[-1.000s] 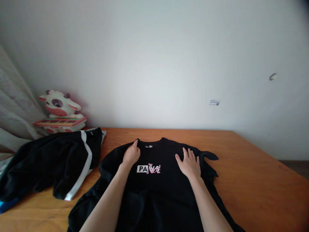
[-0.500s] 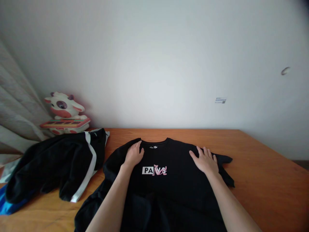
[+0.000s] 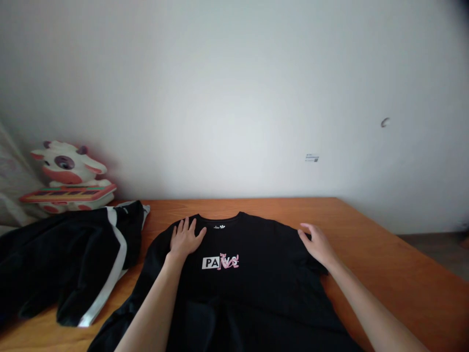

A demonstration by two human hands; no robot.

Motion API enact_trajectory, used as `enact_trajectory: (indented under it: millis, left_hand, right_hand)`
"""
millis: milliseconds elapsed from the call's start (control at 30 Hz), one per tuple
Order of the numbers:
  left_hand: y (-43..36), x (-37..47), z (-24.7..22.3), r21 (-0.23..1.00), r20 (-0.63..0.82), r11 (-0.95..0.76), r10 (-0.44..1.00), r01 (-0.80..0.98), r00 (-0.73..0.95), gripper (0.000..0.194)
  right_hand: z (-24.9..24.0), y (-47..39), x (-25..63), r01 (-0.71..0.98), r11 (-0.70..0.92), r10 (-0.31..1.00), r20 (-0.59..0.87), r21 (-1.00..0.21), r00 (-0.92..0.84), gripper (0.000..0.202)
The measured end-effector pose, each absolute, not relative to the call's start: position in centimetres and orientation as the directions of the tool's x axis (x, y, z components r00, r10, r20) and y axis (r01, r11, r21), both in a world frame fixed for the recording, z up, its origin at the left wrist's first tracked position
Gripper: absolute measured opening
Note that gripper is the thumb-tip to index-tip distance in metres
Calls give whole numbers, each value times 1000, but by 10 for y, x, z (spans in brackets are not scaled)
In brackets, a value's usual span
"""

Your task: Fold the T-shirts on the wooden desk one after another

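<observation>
A black T-shirt (image 3: 256, 274) lies front up across the wooden table, its neckline at the far side. White "PAWS" lettering and a pink cartoon figure are printed on its chest. Flat on the shoulder left of the collar rests my left hand (image 3: 185, 238), fingers spread. My right hand (image 3: 317, 243) is at the sleeve on the right, thumb and forefinger apart over the cloth; its other fingers are partly hidden. The lower part of the shirt is bunched and runs out of the picture.
Left of the shirt lies a black garment (image 3: 73, 259) with a white stripe (image 3: 117, 259). Behind it a toy cow with a keyboard (image 3: 69, 176) stands against the wall. The wooden table (image 3: 381, 274) extends to the right, with its edge sloping away. A small label (image 3: 312, 158) is on the wall.
My right hand has moved outward from the shirt's shoulder to the sleeve, which now lies less spread out. My left hand has spread its fingers on the shoulder. The view has turned right.
</observation>
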State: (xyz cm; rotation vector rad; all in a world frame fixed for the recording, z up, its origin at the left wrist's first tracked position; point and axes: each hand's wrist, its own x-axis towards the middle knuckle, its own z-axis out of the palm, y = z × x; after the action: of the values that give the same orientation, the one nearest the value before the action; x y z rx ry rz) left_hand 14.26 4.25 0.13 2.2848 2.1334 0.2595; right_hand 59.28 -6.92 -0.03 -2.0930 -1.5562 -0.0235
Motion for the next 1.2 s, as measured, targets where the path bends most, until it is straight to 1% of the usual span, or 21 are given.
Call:
enact_trajectory:
  millis: [67,100,167,233,300,400,433,500,600,667,767,800,867,967,1033,1100,1133,1167,1200]
  left_hand:
    - [44,142,0,108,127,-72,990,992,58,74]
    - [45,143,1,104,133,-75,989,992,61,73]
    - [44,148,8,99,154,-88,985,991,72,70]
    - [39,162,23,111,189,-163,972,980,140,66]
    - [26,186,40,144,228,-331,928,933,294,64]
    - [-6,230,53,214,261,-621,780,754,569,64]
    - [-18,244,52,243,255,-688,725,683,640,65]
    - [-37,263,44,280,188,-752,653,597,734,68]
    - [-51,272,27,292,80,-757,629,585,774,72]
    - [-51,270,20,288,74,-750,637,595,767,72]
    - [-47,266,18,287,93,-752,639,594,764,69]
    - [-46,265,18,284,95,-753,638,594,764,69]
    - [-46,266,18,275,90,-754,638,597,765,70]
    - [-47,267,17,278,91,-752,640,598,763,69]
    - [-47,268,16,286,102,-753,639,593,762,67]
    - [-47,267,14,287,114,-754,639,590,761,66]
    - [-47,267,14,286,116,-755,638,589,761,66]
    - [-46,267,13,285,117,-756,637,589,762,67]
    - [-46,266,13,283,116,-759,634,587,764,67]
  right_hand:
    - [6,-93,607,890,-258,843,363,-377,398,38]
    - [8,-105,610,881,-295,828,361,-370,429,36]
    - [8,-124,610,859,-375,822,303,-348,482,34]
    - [5,-135,600,854,-428,839,221,-296,497,38]
    - [3,-139,586,870,-438,861,172,-228,478,40]
    - [4,-139,568,896,-418,886,151,-148,439,37]
    - [5,-139,565,901,-414,890,151,-132,431,36]
    - [8,-142,564,903,-413,891,150,-120,427,34]
    - [12,-151,571,874,-469,869,114,-126,482,31]
    - [13,-160,576,855,-500,854,88,-135,513,29]
    - [14,-174,576,855,-495,859,63,-155,508,24]
    - [15,-177,574,859,-487,862,74,-158,502,20]
    - [19,-180,568,875,-464,863,154,-135,481,13]
    - [31,-173,549,927,-363,881,290,-91,374,21]
    - [41,-161,528,965,-225,919,300,-135,257,29]
    - [46,-147,503,973,-76,955,266,-216,133,40]
    - [46,-139,491,969,-43,969,225,-243,100,47]
    - [44,-132,480,965,-51,984,151,-258,93,54]
    - [41,-125,471,958,-116,990,54,-261,134,60]
